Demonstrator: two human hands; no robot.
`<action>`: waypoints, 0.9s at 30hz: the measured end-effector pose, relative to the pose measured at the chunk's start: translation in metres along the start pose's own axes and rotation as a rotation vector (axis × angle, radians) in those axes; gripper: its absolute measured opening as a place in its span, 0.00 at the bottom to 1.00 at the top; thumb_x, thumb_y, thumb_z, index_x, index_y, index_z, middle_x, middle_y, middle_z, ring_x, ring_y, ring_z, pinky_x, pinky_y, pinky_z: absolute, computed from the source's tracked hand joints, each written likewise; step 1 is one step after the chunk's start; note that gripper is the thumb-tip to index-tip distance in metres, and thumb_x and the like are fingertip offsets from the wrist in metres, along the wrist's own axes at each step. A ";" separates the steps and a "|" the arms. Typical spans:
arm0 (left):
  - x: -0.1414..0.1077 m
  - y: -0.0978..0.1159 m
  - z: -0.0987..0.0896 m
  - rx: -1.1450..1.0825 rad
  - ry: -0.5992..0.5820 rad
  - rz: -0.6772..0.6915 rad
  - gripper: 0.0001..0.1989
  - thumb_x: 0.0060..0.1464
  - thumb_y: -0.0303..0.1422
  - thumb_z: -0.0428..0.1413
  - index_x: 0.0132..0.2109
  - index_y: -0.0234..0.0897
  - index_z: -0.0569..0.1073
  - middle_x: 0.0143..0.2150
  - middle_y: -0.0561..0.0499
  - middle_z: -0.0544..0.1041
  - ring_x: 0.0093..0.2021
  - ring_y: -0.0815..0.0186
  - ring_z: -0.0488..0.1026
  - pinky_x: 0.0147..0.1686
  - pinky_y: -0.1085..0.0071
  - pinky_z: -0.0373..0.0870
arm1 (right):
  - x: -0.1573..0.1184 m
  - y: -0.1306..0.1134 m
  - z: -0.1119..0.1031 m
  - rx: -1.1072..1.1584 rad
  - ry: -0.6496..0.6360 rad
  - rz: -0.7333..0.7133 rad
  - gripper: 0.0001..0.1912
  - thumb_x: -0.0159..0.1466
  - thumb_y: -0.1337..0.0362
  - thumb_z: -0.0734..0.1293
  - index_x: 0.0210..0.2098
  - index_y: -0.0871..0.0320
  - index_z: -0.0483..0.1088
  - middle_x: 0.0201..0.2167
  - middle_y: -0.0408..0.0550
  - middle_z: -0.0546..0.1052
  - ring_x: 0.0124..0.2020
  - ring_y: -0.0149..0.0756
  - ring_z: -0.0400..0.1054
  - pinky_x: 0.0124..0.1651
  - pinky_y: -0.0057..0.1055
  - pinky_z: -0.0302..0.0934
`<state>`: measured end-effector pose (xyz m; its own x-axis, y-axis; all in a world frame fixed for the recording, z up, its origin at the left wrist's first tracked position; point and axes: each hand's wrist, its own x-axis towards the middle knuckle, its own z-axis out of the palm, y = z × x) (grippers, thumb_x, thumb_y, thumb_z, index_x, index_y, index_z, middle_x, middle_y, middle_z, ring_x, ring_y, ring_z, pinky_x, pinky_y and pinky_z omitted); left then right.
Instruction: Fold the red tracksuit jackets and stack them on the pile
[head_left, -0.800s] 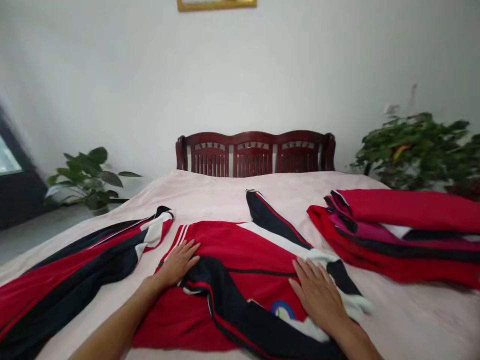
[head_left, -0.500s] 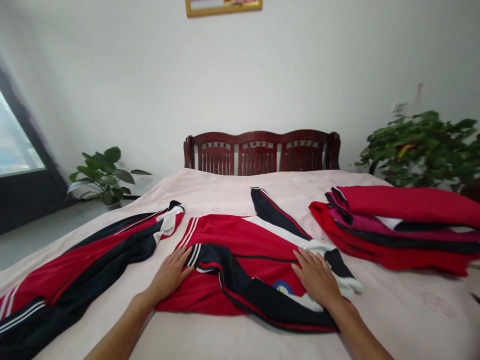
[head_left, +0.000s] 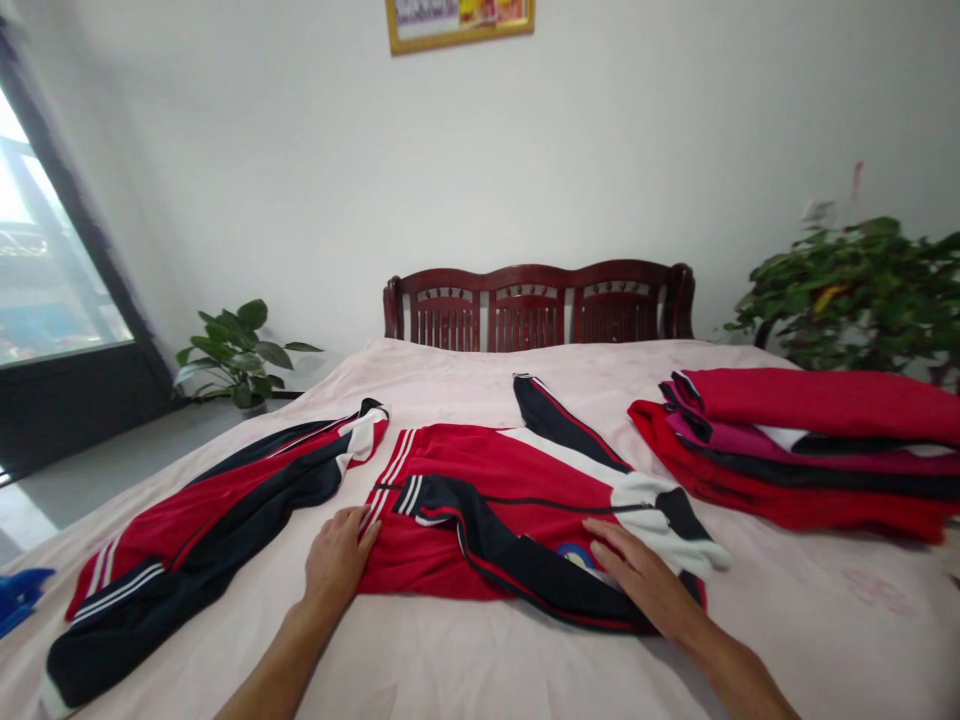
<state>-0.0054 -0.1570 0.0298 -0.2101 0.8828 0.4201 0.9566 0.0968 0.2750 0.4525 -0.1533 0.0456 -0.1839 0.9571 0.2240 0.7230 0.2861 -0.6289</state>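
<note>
- Left hand [head_left: 337,558]: grip open and flat, holding nothing, fingertips at the near-left edge of the red track jacket [head_left: 465,465].
- Right hand [head_left: 637,575]: grip open, fingers spread, resting on the jacket just beside a round blue badge [head_left: 576,556].
- Jacket: middle of the bed, toward the near edge. One navy sleeve lies across the front; the other points toward the headboard.
- Risk: pressing and dragging with flat hands could ruck the jacket or shift the folded sleeve. A careless sweep left or right could also disturb the neighbouring clothes.
- Bed [head_left: 450,660]: pale pink cover. Red-and-navy track trousers [head_left: 217,505] lie left of the jacket, a stack of red clothes [head_left: 795,450] right.
- Room: wooden headboard [head_left: 536,305], potted plants [head_left: 240,360] [head_left: 847,300] at both sides, window [head_left: 52,250] left, framed picture [head_left: 459,22] on the wall. A blue object [head_left: 19,598] sits low left, unclear what.
</note>
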 end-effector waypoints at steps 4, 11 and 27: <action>0.002 0.002 -0.012 -0.091 -0.030 0.003 0.18 0.62 0.43 0.48 0.46 0.40 0.79 0.46 0.46 0.80 0.47 0.56 0.75 0.50 0.62 0.67 | -0.014 -0.036 -0.010 -0.044 -0.105 -0.111 0.31 0.57 0.54 0.69 0.59 0.52 0.70 0.59 0.51 0.73 0.59 0.46 0.66 0.60 0.41 0.61; -0.003 -0.013 -0.040 -0.530 -0.432 0.160 0.17 0.47 0.42 0.62 0.44 0.41 0.79 0.45 0.48 0.81 0.46 0.57 0.76 0.48 0.64 0.71 | -0.013 -0.044 -0.006 -0.188 -0.133 -0.071 0.15 0.61 0.65 0.60 0.43 0.51 0.75 0.41 0.45 0.81 0.44 0.41 0.74 0.45 0.35 0.63; 0.042 0.004 -0.030 -0.163 -0.248 0.296 0.16 0.62 0.41 0.47 0.43 0.43 0.78 0.43 0.46 0.82 0.45 0.56 0.76 0.51 0.61 0.67 | 0.012 -0.018 -0.011 -0.307 0.125 0.196 0.19 0.69 0.51 0.56 0.38 0.50 0.75 0.33 0.46 0.81 0.36 0.42 0.76 0.32 0.31 0.57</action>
<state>-0.0165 -0.1332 0.0741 0.1434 0.9473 0.2865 0.9195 -0.2345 0.3153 0.4442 -0.1472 0.0676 0.0466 0.9737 0.2229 0.9057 0.0529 -0.4206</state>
